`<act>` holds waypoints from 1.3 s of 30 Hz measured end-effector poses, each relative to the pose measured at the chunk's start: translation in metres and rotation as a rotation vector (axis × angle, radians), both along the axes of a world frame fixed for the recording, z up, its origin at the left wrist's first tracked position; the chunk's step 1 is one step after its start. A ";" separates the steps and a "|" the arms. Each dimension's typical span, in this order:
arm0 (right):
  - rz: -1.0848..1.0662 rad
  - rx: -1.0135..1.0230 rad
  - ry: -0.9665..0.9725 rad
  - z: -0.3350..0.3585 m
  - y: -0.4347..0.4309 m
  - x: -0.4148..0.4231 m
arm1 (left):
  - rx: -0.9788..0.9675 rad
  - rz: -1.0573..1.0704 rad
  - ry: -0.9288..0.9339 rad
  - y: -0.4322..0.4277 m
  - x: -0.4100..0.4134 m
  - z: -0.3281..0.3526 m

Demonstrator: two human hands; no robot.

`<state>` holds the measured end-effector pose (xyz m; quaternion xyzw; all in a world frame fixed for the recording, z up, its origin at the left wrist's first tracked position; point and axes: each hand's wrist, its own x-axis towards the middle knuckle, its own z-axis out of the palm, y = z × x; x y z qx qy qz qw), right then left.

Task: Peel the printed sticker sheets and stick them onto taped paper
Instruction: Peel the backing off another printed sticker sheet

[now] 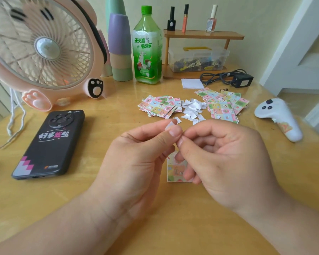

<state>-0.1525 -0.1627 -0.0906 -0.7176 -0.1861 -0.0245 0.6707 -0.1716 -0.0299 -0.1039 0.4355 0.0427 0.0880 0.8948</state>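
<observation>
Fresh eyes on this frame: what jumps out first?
Both hands meet at centre front: the left hand pinches a white scrap, the right hand holds a printed sticker sheet. A pink fan fills the upper left; behind the hands, two piles of printed sheets flank a heap of white scraps.

Soft, even daylight fills the scene, with pale glare on the tabletop (260, 94) right of the green bottle (147, 52), motion-blurred fan blades (26, 43) left of it, and wide-angle bending toward the edges.
</observation>
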 end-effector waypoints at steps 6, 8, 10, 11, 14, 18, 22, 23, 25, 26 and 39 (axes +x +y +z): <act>-0.057 -0.144 -0.348 -0.013 0.002 0.008 | -0.012 0.028 0.034 -0.003 0.000 0.003; -0.084 -0.232 -0.500 -0.012 0.002 0.010 | 0.007 0.034 0.048 -0.001 0.000 0.003; -0.132 -0.350 -0.642 -0.010 0.000 0.013 | 0.031 0.024 0.070 0.000 -0.001 0.003; -0.157 -0.402 -0.692 -0.010 0.000 0.014 | 0.042 0.015 0.087 0.000 -0.001 0.004; -0.159 -0.499 -0.833 -0.015 0.003 0.005 | 0.010 0.014 0.188 0.001 0.003 0.008; -0.098 -0.508 -0.952 -0.014 0.008 -0.016 | -0.007 0.117 0.304 0.011 0.017 0.008; -0.286 -0.485 -0.700 0.008 -0.021 0.020 | 0.013 0.041 0.267 0.016 0.019 -0.001; -0.321 -0.524 -0.575 0.013 -0.033 0.031 | 0.022 -0.002 0.259 0.016 0.017 -0.003; -0.337 -0.730 -0.317 0.016 -0.053 0.049 | 0.036 -0.085 0.238 0.016 0.015 -0.005; -0.326 -0.839 -0.218 0.014 -0.062 0.056 | 0.040 -0.109 0.225 0.016 0.013 -0.006; -0.300 -1.037 -0.096 0.009 -0.066 0.059 | 0.066 -0.133 0.147 0.018 0.009 -0.006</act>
